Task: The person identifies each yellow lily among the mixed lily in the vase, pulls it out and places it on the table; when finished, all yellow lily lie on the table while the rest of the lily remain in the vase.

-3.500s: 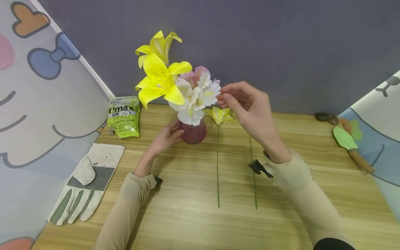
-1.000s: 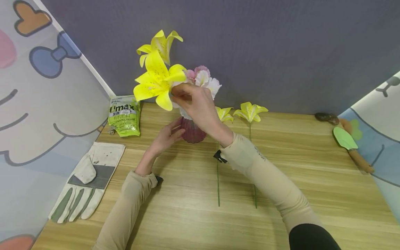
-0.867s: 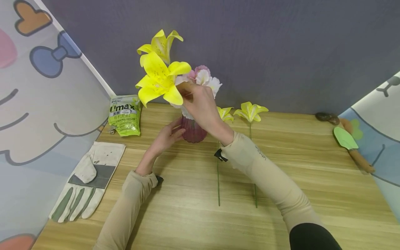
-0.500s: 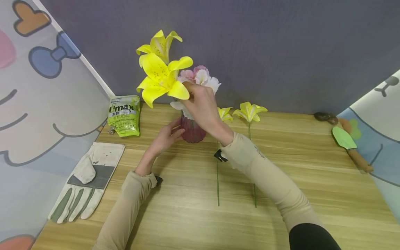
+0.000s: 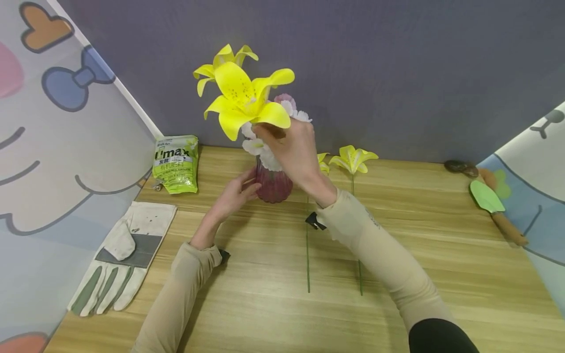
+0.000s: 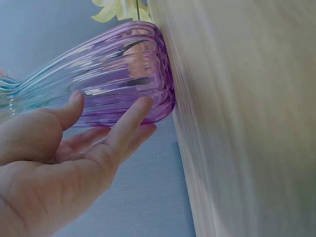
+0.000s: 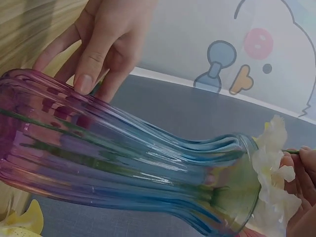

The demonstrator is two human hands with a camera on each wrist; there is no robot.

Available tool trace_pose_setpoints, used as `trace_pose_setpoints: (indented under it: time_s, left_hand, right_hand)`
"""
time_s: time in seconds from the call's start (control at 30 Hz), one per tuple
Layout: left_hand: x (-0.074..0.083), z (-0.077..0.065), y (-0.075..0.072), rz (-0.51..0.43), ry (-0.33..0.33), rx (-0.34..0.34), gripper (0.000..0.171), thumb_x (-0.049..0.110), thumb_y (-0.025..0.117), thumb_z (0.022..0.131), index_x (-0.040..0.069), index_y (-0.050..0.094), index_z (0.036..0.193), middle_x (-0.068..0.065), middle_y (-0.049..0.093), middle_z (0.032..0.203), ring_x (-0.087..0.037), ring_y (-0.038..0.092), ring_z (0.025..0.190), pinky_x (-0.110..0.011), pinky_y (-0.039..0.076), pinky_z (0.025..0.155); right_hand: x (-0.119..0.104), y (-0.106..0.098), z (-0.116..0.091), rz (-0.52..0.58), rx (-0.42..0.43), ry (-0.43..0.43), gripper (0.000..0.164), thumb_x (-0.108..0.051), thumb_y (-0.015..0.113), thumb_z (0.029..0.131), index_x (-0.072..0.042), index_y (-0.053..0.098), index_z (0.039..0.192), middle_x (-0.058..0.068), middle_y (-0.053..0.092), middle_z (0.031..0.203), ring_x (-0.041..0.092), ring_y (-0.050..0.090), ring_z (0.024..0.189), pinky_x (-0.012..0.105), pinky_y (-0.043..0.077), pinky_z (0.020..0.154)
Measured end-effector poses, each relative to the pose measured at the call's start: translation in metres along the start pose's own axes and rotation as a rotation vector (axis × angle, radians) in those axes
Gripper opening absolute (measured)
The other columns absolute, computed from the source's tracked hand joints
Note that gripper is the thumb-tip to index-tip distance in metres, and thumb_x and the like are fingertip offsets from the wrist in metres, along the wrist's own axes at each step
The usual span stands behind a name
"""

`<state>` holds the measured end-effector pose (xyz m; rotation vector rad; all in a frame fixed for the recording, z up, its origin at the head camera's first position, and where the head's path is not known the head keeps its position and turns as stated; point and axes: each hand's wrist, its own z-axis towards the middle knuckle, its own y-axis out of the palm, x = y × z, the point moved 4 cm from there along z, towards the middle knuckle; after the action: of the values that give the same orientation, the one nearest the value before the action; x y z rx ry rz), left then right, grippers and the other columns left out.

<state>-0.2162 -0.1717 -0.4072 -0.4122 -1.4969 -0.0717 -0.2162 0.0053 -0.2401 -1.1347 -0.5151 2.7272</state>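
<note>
The lily (image 5: 242, 102) is speckled yellow, the vase (image 7: 128, 153) purple-to-blue.

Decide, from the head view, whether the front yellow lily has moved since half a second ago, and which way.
Yes: the front yellow lily has shifted right and slightly up in the view, away from the unmoved green bag.

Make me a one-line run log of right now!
left hand: touches vase | right hand: pinches stem of yellow lily | vase: upright, white flowers inside | loose lilies: on table
</note>
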Motion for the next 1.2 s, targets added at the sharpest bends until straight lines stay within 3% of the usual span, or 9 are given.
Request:
trace_pose_setpoints:
  time_s: [0.3, 0.47, 0.63, 0.87, 1.03, 1.2]
  left_hand:
    - [0.0, 0.0, 0.001, 0.0, 0.001, 0.002, 0.059, 0.0, 0.05, 0.113, -0.01, 0.024, 0.165, -0.037, 0.036, 0.162, -0.048, 0.049, 0.143, -0.036, 0.057, 0.109]
    - [0.0, 0.0, 0.002, 0.001, -0.008, 0.001, 0.06, 0.0, 0.05, 0.113, -0.008, 0.023, 0.166, -0.037, 0.035, 0.163, -0.048, 0.049, 0.143, -0.035, 0.057, 0.109]
    - [0.0, 0.0, 0.001, -0.015, -0.01, 0.006, 0.06, 0.0, 0.05, 0.113, -0.009, 0.024, 0.166, -0.037, 0.035, 0.162, -0.048, 0.049, 0.143, -0.035, 0.056, 0.11]
    - [0.0, 0.0, 0.001, -0.001, -0.01, 0.012, 0.06, 0.001, 0.052, 0.113, -0.008, 0.024, 0.166, -0.036, 0.035, 0.163, -0.047, 0.049, 0.143, -0.036, 0.056, 0.11]
    - [0.002, 0.0, 0.001, 0.009, -0.007, 0.014, 0.061, 0.001, 0.052, 0.113, -0.008, 0.024, 0.166, -0.037, 0.035, 0.163, -0.047, 0.049, 0.144, -0.036, 0.056, 0.109]
    - [0.002, -0.001, 0.001, 0.014, -0.012, 0.018, 0.06, 0.002, 0.052, 0.113, -0.008, 0.025, 0.166, -0.037, 0.036, 0.162, -0.047, 0.049, 0.143, -0.036, 0.057, 0.109]
  right_hand:
    - [0.003, -0.014, -0.003, -0.005, 0.118, -0.015, 0.019, -0.01, 0.082, 0.097, 0.006, 0.079, 0.107, 0.015, 0.08, 0.099, 0.026, 0.079, 0.09, 0.028, 0.067, 0.082]
    - [0.006, -0.022, -0.006, -0.007, 0.21, -0.043, 0.017, -0.01, 0.084, 0.096, 0.006, 0.08, 0.101, 0.014, 0.08, 0.089, 0.025, 0.077, 0.082, 0.023, 0.06, 0.071]
    - [0.009, -0.026, -0.006, 0.085, 0.256, -0.072, 0.015, -0.005, 0.082, 0.096, 0.007, 0.079, 0.104, 0.015, 0.08, 0.092, 0.023, 0.079, 0.083, 0.023, 0.064, 0.075]
    - [0.015, -0.038, -0.004, 0.156, 0.319, -0.082, 0.009, 0.0, 0.078, 0.097, 0.008, 0.077, 0.097, 0.016, 0.078, 0.087, 0.013, 0.074, 0.076, 0.025, 0.066, 0.073]
    - [0.016, -0.044, -0.003, 0.269, 0.383, -0.095, 0.003, 0.005, 0.078, 0.095, 0.006, 0.079, 0.093, 0.014, 0.078, 0.085, 0.015, 0.073, 0.074, 0.028, 0.065, 0.072]
    - [0.016, -0.049, -0.004, 0.29, 0.431, -0.092, 0.005, 0.005, 0.079, 0.094, 0.008, 0.078, 0.098, 0.012, 0.078, 0.087, 0.017, 0.071, 0.073, 0.027, 0.063, 0.069]
